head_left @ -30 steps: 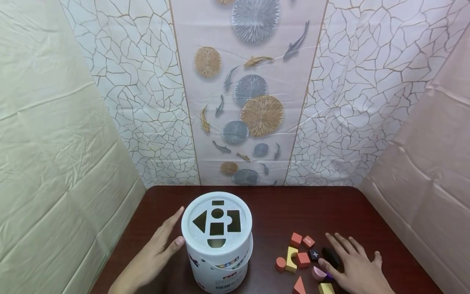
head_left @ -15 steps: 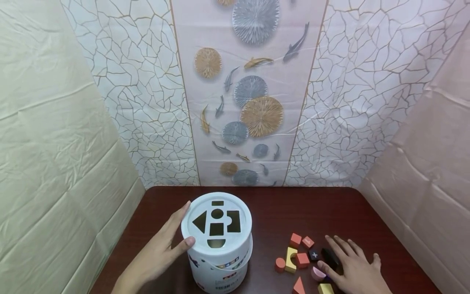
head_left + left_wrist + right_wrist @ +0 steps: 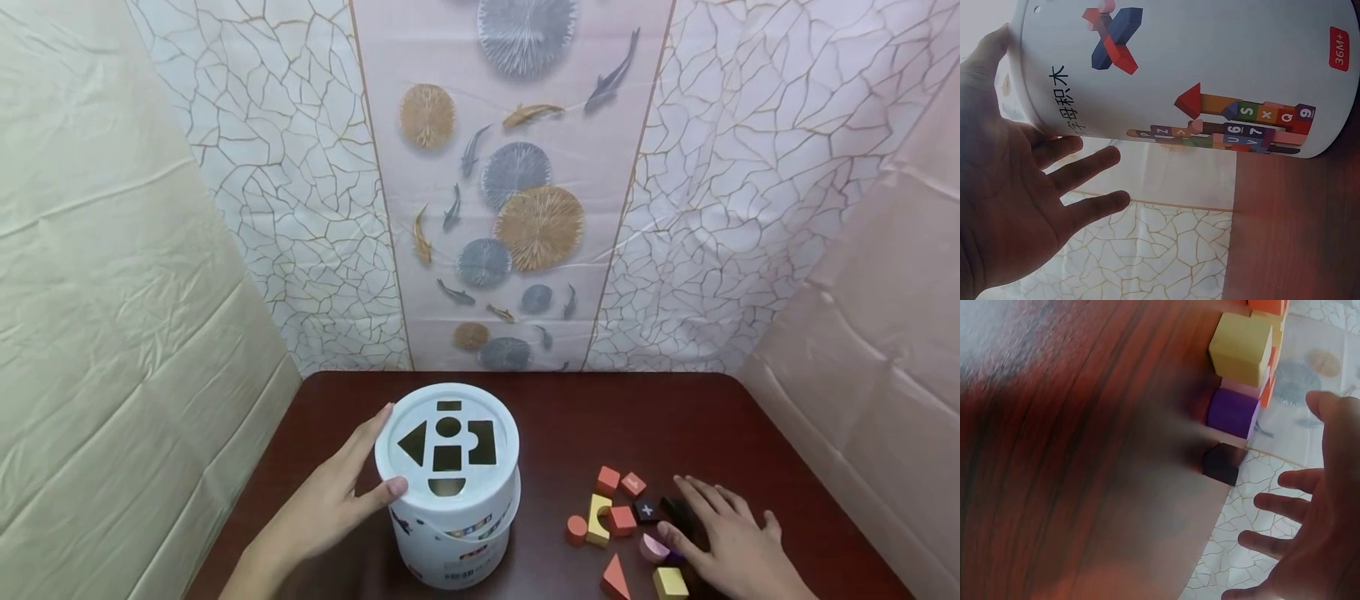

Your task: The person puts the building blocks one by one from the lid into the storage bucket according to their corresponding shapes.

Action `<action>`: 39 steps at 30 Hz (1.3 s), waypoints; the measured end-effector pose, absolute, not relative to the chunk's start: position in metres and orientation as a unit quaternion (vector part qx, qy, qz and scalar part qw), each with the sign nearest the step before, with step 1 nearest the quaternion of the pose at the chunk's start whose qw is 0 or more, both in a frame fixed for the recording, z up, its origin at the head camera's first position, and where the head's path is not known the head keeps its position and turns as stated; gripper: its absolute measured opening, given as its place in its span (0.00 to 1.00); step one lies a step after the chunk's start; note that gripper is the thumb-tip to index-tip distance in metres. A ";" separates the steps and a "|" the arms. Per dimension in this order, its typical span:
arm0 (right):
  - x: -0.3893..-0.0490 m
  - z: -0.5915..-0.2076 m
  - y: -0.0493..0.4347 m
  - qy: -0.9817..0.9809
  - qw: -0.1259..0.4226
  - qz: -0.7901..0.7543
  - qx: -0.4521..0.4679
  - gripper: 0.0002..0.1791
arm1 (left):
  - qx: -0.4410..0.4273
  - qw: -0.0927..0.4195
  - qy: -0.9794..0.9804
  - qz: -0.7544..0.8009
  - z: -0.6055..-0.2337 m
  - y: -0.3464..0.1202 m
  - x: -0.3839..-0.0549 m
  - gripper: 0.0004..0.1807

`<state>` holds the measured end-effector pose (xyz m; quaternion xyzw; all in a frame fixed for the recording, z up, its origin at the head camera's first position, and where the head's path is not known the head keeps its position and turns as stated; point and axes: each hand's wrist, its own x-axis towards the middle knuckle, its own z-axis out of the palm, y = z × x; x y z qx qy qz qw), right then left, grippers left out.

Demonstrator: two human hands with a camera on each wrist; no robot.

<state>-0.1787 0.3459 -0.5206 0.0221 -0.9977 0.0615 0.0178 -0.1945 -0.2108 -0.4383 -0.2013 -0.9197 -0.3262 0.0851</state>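
Observation:
A white bucket [image 3: 453, 546] stands left of the middle of the table, its lid [image 3: 483, 479] cut with shaped holes. My left hand [image 3: 322, 504] touches the lid's rim with thumb and index finger; in the left wrist view its other fingers stick out straight beside the wall. At the right, my right hand [image 3: 738, 542] hovers palm down with spread fingers, nothing in it. Near its thumb are a pink half-round block [image 3: 653, 547], a yellow block [image 3: 671, 583] and a black block with a plus sign [image 3: 647, 511]. A purple block [image 3: 1233, 414] and another black block [image 3: 1221, 465] lie below it.
Left of the right hand lie a yellow arch block [image 3: 597, 529], a red cylinder [image 3: 576, 530], a red triangle block [image 3: 616, 577] and several red cubes [image 3: 622, 522]. The bucket's handle [image 3: 514, 510] hangs down. Cloth walls [image 3: 847, 333] surround the dark red table [image 3: 555, 433].
My left hand has moved right from beside the bucket until its thumb and index finger reach the lid's rim. The right hand stays over the blocks. The head view has shifted slightly.

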 end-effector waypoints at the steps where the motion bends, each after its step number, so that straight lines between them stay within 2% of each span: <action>1: -0.180 -0.521 0.347 -0.997 0.024 0.063 0.025 0.51 | -0.203 0.085 -0.919 -0.327 -0.438 -0.211 -0.195 0.52; 7: -0.183 -0.528 0.357 -0.996 0.047 0.059 0.038 0.41 | -0.205 0.087 -0.916 -0.334 -0.439 -0.209 -0.196 0.53; 18: -0.185 -0.538 0.363 -0.997 0.017 0.059 0.042 0.30 | -0.202 0.077 -0.915 -0.342 -0.439 -0.207 -0.195 0.52; 24: -0.184 -0.540 0.363 -0.998 -0.004 0.049 0.040 0.29 | -0.198 0.071 -0.915 -0.343 -0.440 -0.207 -0.195 0.53; 31: -0.184 -0.537 0.359 -0.998 0.030 0.044 0.045 0.29 | -0.207 0.089 -0.914 -0.339 -0.442 -0.209 -0.195 0.53; 39: -0.185 -0.535 0.357 -0.997 0.027 0.047 0.050 0.30 | -0.202 0.084 -0.914 -0.341 -0.443 -0.209 -0.195 0.53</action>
